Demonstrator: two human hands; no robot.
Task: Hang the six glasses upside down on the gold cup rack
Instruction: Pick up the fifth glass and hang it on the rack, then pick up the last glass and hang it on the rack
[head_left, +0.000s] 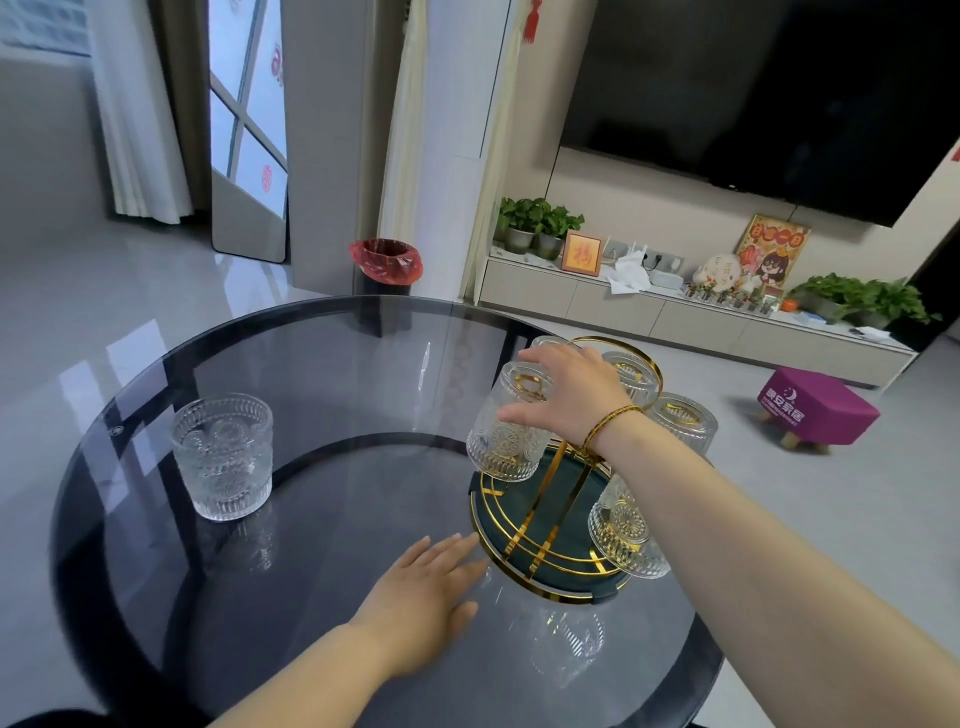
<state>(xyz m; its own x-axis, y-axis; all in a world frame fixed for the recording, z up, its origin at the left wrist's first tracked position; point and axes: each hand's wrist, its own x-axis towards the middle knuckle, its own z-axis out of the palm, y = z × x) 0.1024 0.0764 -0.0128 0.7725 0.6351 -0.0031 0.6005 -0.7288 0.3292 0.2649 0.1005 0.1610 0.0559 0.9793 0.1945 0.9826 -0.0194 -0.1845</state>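
The gold cup rack (543, 499) stands on its dark green tray at the right side of the round glass table (337, 415). Several patterned clear glasses hang upside down on it. My right hand (566, 395) grips one upside-down glass (506, 447) by its base at the rack's left side. Other hung glasses show at the back (631, 374), the right (683, 423) and the front (626, 530). One more glass (223, 457) stands upright on the table's left side. My left hand (426, 587) lies flat and open on the table, with its fingertips at the tray's rim.
Beyond the table are a bin with a red liner (387, 265), a purple stool (815, 405) on the floor to the right, and a low TV cabinet (675, 312) with plants and ornaments. The rack sits close to the table's right edge.
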